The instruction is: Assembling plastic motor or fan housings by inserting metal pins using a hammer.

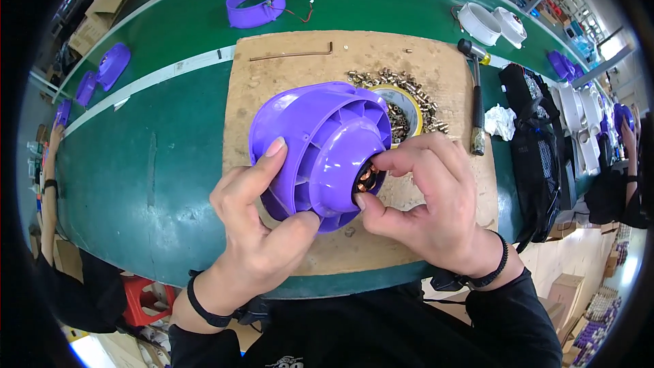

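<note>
The left hand (262,215) grips a purple finned fan housing (317,146) from the side, its fingers wrapped over the rim and thumb pressed against the lower edge. The housing is held tilted just above a brown board (300,68) lying on the green bench (157,163). The right hand (426,194) is closed in a pinch, its fingertips (381,163) at the copper motor part (368,177) in the middle of the housing. Behind the housing sits a roll of yellow tape (405,105) ringed by small brass nuts (381,78). A hex key (293,54) lies farther back on the board, a hammer (475,95) at its right edge, and a purple ring (255,3) rests on the bench beyond.
</note>
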The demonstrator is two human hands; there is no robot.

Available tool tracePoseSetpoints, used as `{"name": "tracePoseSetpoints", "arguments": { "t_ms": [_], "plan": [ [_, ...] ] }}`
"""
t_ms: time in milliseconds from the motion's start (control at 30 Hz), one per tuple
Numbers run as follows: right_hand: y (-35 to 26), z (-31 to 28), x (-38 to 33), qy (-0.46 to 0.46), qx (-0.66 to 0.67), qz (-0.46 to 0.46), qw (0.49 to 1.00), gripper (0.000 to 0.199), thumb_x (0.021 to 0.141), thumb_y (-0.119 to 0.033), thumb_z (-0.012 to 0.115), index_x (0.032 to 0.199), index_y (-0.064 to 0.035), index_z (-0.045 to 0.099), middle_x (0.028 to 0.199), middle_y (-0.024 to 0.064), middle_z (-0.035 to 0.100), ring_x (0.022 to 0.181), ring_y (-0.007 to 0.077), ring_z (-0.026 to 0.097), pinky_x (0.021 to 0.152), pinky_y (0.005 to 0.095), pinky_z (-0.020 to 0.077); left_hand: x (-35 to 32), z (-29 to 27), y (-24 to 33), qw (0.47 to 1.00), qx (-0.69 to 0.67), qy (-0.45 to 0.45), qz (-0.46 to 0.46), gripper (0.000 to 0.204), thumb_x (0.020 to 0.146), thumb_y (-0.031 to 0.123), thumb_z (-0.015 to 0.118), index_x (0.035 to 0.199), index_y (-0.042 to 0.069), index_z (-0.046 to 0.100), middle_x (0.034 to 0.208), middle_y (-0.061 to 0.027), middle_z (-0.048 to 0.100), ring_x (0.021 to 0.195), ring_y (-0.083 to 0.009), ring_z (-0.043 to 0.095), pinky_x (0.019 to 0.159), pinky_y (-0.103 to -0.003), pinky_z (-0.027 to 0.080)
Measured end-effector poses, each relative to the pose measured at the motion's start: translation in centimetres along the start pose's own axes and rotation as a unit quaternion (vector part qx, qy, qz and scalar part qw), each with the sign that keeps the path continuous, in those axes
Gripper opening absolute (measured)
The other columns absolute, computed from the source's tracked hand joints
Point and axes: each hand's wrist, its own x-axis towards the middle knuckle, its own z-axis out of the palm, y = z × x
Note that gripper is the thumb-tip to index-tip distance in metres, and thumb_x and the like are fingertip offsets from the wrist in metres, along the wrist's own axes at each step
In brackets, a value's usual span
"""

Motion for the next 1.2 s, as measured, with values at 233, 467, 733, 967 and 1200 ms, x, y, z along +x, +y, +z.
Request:
{"name": "tracePoseSetpoints", "arguments": {
  "t_ms": [233, 467, 733, 967, 1200],
  "plan": [
    [0.0, 0.1, -0.2, 0.006, 0.004, 0.002, 1.0, 0.04, 0.062, -0.014, 0.086, 0.097, -0.0092, 0.067, 0.09, 0.0042, 0.064, 0.078, 0.0227, 0.061, 0.069, 0.0358, 0.0413, 0.1, -0.2, 0.1, 1.0, 0.007, -0.002, 0.006, 0.026, 0.053, 0.006, 0.077, 0.074, 0.016, 0.065, 0.142, -0.028, 0.05, 0.105, -0.0326, 0.051, 0.083, -0.037, 0.041],
    [-0.3, 0.1, -0.5, -0.006, -0.001, 0.024, 1.0, 0.04, 0.062, -0.014, 0.086, 0.096, -0.009, 0.067, 0.089, 0.0041, 0.063, 0.078, 0.0227, 0.061, 0.069, 0.0359, 0.0416, -0.2, -0.1, 0.2, 1.0, 0.007, 0.004, 0.0, 0.026, 0.053, 0.006, 0.077, 0.074, 0.017, 0.065, 0.142, -0.0274, 0.05, 0.104, -0.032, 0.052, 0.081, -0.037, 0.042],
    [-0.1, -0.2, -0.2, -0.002, -0.014, -0.026, 1.0, 0.039, 0.062, -0.015, 0.086, 0.096, -0.0089, 0.067, 0.089, 0.0038, 0.063, 0.079, 0.0223, 0.061, 0.068, 0.036, 0.0416, -0.1, -0.4, 0.4, 1.0, 0.013, -0.008, 0.001, 0.027, 0.053, 0.005, 0.077, 0.074, 0.017, 0.066, 0.141, -0.0274, 0.049, 0.104, -0.0319, 0.052, 0.08, -0.038, 0.042],
    [-0.5, -0.3, -0.6, -0.008, 0.009, 0.029, 1.0, 0.04, 0.063, -0.015, 0.087, 0.098, -0.0072, 0.068, 0.09, 0.0053, 0.063, 0.078, 0.0226, 0.061, 0.067, 0.036, 0.0439, 0.0, -0.4, 0.7, 1.0, 0.014, 0.007, 0.004, 0.026, 0.053, 0.007, 0.078, 0.073, 0.017, 0.065, 0.141, -0.028, 0.05, 0.102, -0.031, 0.051, 0.08, -0.036, 0.042],
    [-0.7, -0.9, -0.1, -0.015, 0.049, 0.095, 0.994, 0.046, 0.068, -0.014, 0.089, 0.107, -0.004, 0.068, 0.091, 0.0073, 0.064, 0.077, 0.025, 0.062, 0.067, 0.0359, 0.0493, -0.1, -0.6, 0.9, 0.996, 0.069, 0.029, 0.05, 0.03, 0.056, 0.008, 0.078, 0.08, 0.02, 0.067, 0.14, -0.0292, 0.05, 0.092, -0.0292, 0.054, 0.073, -0.033, 0.043]
  ]
}}
